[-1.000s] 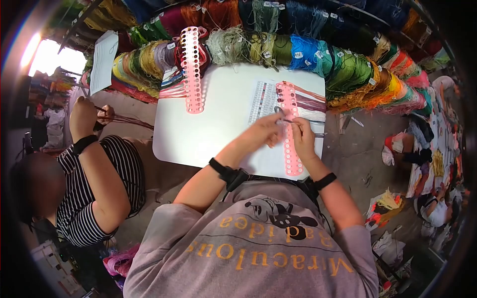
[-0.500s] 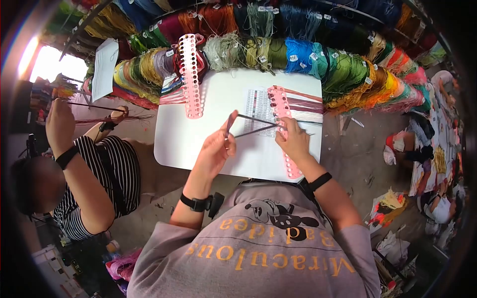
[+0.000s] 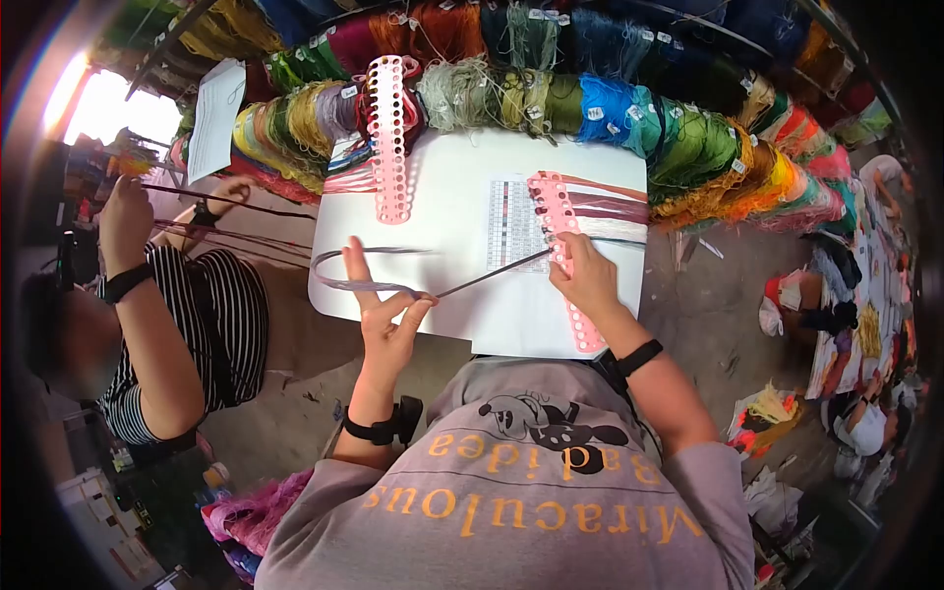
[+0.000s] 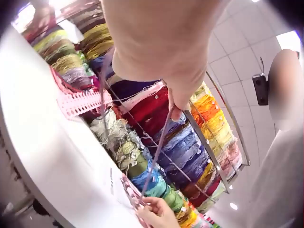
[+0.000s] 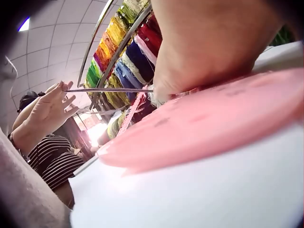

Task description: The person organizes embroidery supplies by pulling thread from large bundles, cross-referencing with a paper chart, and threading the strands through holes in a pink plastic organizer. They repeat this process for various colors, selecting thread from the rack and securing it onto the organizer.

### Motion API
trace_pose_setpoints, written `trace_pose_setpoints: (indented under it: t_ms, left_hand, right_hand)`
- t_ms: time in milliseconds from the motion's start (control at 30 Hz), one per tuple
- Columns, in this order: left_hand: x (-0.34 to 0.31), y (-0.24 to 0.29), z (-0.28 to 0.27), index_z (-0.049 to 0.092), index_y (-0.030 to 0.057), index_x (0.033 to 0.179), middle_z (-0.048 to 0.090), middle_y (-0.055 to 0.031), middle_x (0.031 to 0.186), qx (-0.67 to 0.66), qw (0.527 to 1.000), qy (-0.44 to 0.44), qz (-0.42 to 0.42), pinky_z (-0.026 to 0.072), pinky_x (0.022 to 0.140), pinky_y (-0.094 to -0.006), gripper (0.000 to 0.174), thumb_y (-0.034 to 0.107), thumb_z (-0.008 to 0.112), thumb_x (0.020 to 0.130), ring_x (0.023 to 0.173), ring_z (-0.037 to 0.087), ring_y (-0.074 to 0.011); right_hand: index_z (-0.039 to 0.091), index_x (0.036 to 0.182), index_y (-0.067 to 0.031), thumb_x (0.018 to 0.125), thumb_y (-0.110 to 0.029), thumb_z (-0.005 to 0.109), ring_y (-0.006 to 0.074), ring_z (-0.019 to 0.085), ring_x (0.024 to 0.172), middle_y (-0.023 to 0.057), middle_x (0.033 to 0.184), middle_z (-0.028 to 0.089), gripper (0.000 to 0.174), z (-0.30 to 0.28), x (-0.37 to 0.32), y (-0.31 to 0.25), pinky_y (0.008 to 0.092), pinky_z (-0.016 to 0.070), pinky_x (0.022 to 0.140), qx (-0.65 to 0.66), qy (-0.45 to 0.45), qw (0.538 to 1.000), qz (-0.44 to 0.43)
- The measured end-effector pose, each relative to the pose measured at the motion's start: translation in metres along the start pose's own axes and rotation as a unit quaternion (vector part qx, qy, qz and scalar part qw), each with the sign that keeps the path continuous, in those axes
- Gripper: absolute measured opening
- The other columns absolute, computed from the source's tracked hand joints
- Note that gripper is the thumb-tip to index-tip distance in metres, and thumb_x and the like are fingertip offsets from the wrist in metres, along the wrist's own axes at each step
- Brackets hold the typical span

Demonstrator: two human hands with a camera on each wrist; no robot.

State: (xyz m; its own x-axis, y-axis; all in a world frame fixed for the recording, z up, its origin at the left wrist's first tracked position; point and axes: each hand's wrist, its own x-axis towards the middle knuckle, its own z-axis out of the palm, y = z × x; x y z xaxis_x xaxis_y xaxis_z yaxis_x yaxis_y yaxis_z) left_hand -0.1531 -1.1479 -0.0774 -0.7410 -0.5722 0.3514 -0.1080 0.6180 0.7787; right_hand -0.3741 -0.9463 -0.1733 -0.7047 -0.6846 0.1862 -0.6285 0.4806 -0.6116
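Purple-grey thread (image 3: 492,274) runs taut from the left hand (image 3: 386,339), which pinches it, to the right hand (image 3: 590,283), which grips it against the flat pink card (image 3: 581,320) on the table (image 3: 462,182), apparently as an anchor. Its slack, silky end loops around a raised finger.

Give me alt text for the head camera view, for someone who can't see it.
A person's left hand pinches dark thread stretched taut to the right hand at a perforated pink card on a white table. Another pink card lies left; colourful thread bundles line the far edge.
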Motion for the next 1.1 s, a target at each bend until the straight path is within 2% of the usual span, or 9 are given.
trace_pose_setpoints:
  t_ms: [67, 167, 267, 333, 500, 667, 733, 967, 1100]
  left_hand:
    - [-0.006, -0.005, 0.001, 0.071, 0.0022, 0.079, 0.043, -0.0273, 0.137, 0.007, 0.998, -0.013, -0.057, 0.0379, 0.098, -0.037, 0.019, 0.019, 0.065, 0.084, 0.127, 0.044, -0.0344]
    - [-0.031, -0.043, 0.002, 0.068, 0.0014, 0.086, 0.066, -0.0175, 0.102, 0.002, 0.936, -0.106, -0.336, 0.0487, 0.076, -0.0306, 0.023, 0.023, 0.061, 0.088, 0.093, 0.065, -0.0242]
    - [-0.024, -0.003, 0.008, 0.066, 0.0021, 0.093, 0.068, -0.01, 0.076, 0.105, 0.918, -0.13, -0.361, 0.0494, 0.063, -0.0293, 0.023, 0.023, 0.059, 0.09, 0.07, 0.066, -0.0216]
    - [-0.038, -0.015, 0.023, 0.067, 0.0055, 0.095, 0.068, -0.0095, 0.086, 0.063, 0.952, -0.194, -0.226, 0.0502, 0.065, -0.0316, 0.02, 0.023, 0.059, 0.089, 0.075, 0.065, -0.0231]
    - [-0.042, 0.007, 0.064, 0.062, 0.0084, 0.113, 0.058, -0.0096, 0.122, 0.079, 0.949, -0.298, 0.068, 0.0448, 0.095, -0.0359, 0.031, 0.014, 0.064, 0.083, 0.116, 0.052, -0.0279]
    - [-0.05, 0.0, 0.068, 0.061, 0.0097, 0.115, 0.054, -0.0068, 0.128, 0.119, 0.936, -0.323, 0.07, 0.0441, 0.097, -0.0357, 0.035, 0.014, 0.065, 0.081, 0.121, 0.048, -0.0271]
    - [-0.049, -0.001, 0.068, 0.062, 0.0088, 0.111, 0.055, -0.0038, 0.126, 0.121, 0.939, -0.315, 0.069, 0.0455, 0.095, -0.0344, 0.031, 0.017, 0.064, 0.082, 0.12, 0.049, -0.024]
    - [-0.057, 0.007, 0.062, 0.063, 0.0074, 0.107, 0.06, -0.0096, 0.114, 0.088, 0.974, -0.204, 0.039, 0.0487, 0.085, -0.0345, 0.025, 0.015, 0.064, 0.083, 0.105, 0.057, -0.0267]
    - [-0.077, 0.013, 0.06, 0.058, 0.0079, 0.078, 0.062, -0.0056, 0.078, 0.19, 0.945, -0.154, -0.217, 0.0454, 0.057, -0.0363, 0.028, 0.035, 0.064, 0.083, 0.068, 0.059, -0.026]
  right_hand:
    - [0.052, 0.111, -0.0106, 0.074, -0.017, 0.066, 0.0263, 0.062, 0.077, 0.0077, 0.094, 0.058, 0.039, 0.001, 0.001, 0.001, 0.0381, 0.051, 0.065, -0.003, -0.002, 1.0, -0.02]
    - [0.053, 0.112, -0.01, 0.074, -0.016, 0.067, 0.0268, 0.061, 0.075, 0.0079, 0.093, 0.058, 0.04, -0.01, -0.001, -0.001, 0.0373, 0.0505, 0.065, 0.045, -0.017, 0.998, -0.029]
    - [0.054, 0.112, -0.0093, 0.074, -0.018, 0.07, 0.0277, 0.059, 0.087, 0.008, 0.099, 0.057, 0.043, -0.031, -0.011, -0.011, 0.0377, 0.0485, 0.073, 0.191, -0.101, 0.973, 0.083]
    - [0.05, 0.121, -0.0061, 0.074, -0.017, 0.071, 0.0305, 0.054, 0.099, 0.0122, 0.107, 0.057, 0.052, -0.037, -0.021, -0.019, 0.0386, 0.0442, 0.085, -0.05, 0.008, 0.996, -0.069]
    - [0.047, 0.125, -0.0071, 0.072, -0.019, 0.071, 0.0292, 0.048, 0.112, 0.0121, 0.12, 0.053, 0.06, -0.03, -0.035, -0.023, 0.0403, 0.0407, 0.089, -0.121, -0.027, 0.992, -0.034]
    - [0.05, 0.124, -0.0049, 0.078, -0.015, 0.064, 0.0321, 0.055, 0.104, 0.0144, 0.116, 0.056, 0.049, -0.037, -0.036, -0.009, 0.0361, 0.0462, 0.082, -0.063, -0.01, 0.998, 0.008]
    - [0.056, 0.118, -0.0025, 0.085, -0.012, 0.056, 0.0283, 0.062, 0.092, 0.0123, 0.104, 0.063, 0.034, -0.055, -0.036, 0.006, 0.0303, 0.0493, 0.077, 0.12, -0.062, 0.963, 0.234]
    - [0.056, 0.117, 0.0019, 0.09, -0.01, 0.051, 0.0114, 0.06, 0.08, 0.0063, 0.098, 0.062, 0.03, -0.182, -0.069, 0.068, 0.0246, 0.0496, 0.07, 0.319, 0.417, 0.817, 0.241]
    - [0.052, 0.121, 0.0044, 0.09, -0.01, 0.053, 0.0154, 0.058, 0.09, 0.0103, 0.108, 0.06, 0.034, -0.23, -0.075, 0.047, 0.0282, 0.048, 0.08, 0.237, 0.474, 0.829, 0.178]
